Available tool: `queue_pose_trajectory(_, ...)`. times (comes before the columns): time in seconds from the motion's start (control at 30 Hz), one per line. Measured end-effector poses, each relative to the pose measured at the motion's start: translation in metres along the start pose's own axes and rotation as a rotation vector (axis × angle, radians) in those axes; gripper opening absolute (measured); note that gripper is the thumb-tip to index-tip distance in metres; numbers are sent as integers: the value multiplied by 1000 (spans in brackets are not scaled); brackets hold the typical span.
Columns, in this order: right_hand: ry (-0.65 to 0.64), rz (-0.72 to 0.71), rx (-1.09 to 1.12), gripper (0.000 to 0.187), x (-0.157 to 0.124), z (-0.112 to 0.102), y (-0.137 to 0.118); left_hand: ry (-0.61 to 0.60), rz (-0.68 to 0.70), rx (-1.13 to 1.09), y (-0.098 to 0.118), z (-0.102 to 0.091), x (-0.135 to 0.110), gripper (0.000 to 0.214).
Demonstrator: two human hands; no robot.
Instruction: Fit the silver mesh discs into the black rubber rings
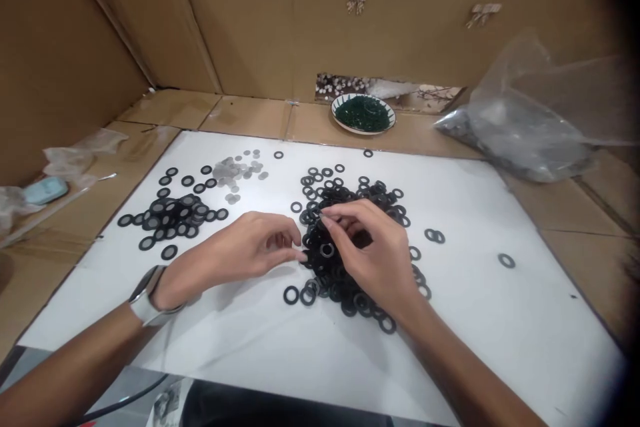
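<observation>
A large pile of black rubber-like rings lies on the white board. At the pile's left edge is my left hand, its fingers curled and the thumb tip a little apart from them, with nothing visible between. My right hand is over the pile, thumb and forefinger pinched together at its upper left. Whatever is in that pinch is too small to make out. To the left lies a heap of black rings with grey discs in them. Loose thin grey discs are scattered behind my left hand.
A striped-rim plate of dark green bits stands at the back, before a cut-out in the cardboard wall. A clear plastic bag sits at the back right. A light blue case and plastic wrap lie at the left.
</observation>
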State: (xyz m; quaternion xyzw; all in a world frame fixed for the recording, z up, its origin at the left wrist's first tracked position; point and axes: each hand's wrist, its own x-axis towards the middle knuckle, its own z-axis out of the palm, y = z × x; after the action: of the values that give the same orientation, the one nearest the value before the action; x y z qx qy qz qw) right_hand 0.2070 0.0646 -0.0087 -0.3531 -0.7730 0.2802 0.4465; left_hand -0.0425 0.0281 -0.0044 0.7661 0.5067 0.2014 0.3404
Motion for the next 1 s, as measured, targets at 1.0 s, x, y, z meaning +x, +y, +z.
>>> queue_pose_trajectory(1.0,-204,234,235,13,5,-8,-13,343,-30,-499,19,10,-5,29)
